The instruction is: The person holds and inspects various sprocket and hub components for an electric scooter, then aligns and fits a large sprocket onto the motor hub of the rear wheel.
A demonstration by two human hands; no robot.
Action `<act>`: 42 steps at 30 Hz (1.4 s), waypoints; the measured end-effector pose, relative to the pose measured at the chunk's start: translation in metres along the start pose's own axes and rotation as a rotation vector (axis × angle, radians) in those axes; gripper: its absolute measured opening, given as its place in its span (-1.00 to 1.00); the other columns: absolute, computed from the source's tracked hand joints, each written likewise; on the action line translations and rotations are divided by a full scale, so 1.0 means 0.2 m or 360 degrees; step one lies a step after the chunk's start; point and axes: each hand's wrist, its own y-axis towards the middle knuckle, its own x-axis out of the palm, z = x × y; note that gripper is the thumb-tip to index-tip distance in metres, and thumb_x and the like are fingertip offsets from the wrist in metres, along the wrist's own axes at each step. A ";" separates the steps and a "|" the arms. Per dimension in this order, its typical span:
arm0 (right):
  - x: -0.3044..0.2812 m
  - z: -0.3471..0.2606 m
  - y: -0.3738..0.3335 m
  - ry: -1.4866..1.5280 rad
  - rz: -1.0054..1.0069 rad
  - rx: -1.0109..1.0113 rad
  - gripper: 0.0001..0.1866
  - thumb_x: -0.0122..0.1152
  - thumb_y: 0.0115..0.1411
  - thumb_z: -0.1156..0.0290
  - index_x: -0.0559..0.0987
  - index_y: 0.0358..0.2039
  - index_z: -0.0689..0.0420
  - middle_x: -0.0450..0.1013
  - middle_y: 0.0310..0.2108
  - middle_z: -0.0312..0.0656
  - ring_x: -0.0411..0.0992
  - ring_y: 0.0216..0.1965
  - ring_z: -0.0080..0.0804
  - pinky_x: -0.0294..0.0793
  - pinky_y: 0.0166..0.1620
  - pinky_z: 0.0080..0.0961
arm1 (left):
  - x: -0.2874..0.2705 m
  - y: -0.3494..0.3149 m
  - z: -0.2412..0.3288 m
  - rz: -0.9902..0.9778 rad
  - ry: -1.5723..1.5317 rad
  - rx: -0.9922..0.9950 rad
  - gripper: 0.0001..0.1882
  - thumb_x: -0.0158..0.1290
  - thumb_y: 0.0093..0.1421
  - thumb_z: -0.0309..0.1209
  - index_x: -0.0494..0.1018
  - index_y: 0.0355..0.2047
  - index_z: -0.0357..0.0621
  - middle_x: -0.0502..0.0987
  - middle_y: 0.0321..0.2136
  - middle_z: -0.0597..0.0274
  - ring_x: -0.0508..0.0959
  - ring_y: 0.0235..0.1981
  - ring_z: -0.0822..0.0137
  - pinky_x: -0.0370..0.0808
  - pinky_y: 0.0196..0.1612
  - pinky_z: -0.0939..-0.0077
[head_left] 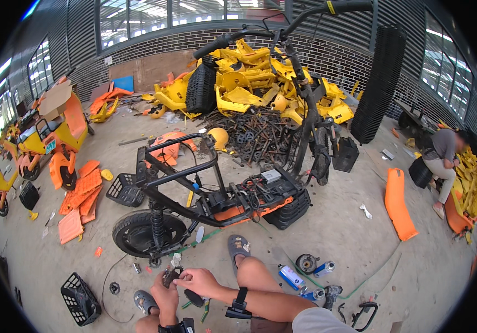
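My left hand (166, 293) grips a small dark toothed part, which looks like a sprocket (175, 272). The fingers of my right hand (202, 282) pinch the same part from the right. Just below them is a dark oval piece that looks like a pedal (194, 298); whether it joins the sprocket I cannot tell. Ahead of my hands stands a stripped electric scooter frame (183, 194), its rear wheel (144, 230) on the left. Wiring and an orange panel show along its low middle. A loose small cog (114, 288) lies on the floor to the left.
Spray cans (291, 276), a round metal part (306, 263) and a power tool (332, 294) lie right of my legs. Black baskets (80, 299) sit at left. Yellow panels (244, 83) and dark metal parts (255, 136) are heaped behind. A person (443, 155) sits far right.
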 end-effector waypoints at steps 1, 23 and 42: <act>0.00 0.00 0.00 -0.0014 0.0017 0.0032 -0.56 0.22 0.16 -0.03 0.62 -0.45 0.16 0.53 -0.61 -0.20 0.48 -0.59 -0.27 0.42 -0.45 -0.38 | 0.00 0.00 0.01 -0.0014 0.0007 0.0003 -0.59 0.21 -0.05 -0.61 0.48 -0.13 -0.39 0.61 -0.37 -0.17 0.66 -0.30 0.08 0.54 -0.23 0.35; 0.02 0.01 0.00 0.0069 0.0035 -0.0005 -0.50 0.09 0.23 -0.07 0.63 -0.46 0.16 0.52 -0.61 -0.14 0.52 -0.49 -0.13 0.42 -0.42 -0.28 | -0.02 0.00 0.08 0.0001 0.0037 0.0044 -0.57 0.16 -0.01 -0.61 0.47 -0.07 -0.37 0.60 -0.38 -0.17 0.66 -0.34 0.06 0.53 -0.27 0.35; 0.03 0.02 0.04 -0.0053 -0.0232 0.0186 -0.48 0.14 0.21 -0.07 0.60 -0.49 0.22 0.46 -0.66 -0.10 0.44 -0.60 -0.21 0.37 -0.47 -0.37 | -0.01 -0.01 0.09 -0.0066 -0.0028 -0.0090 -0.59 0.13 -0.06 -0.62 0.48 -0.11 -0.34 0.60 -0.37 -0.18 0.65 -0.30 0.04 0.54 -0.21 0.33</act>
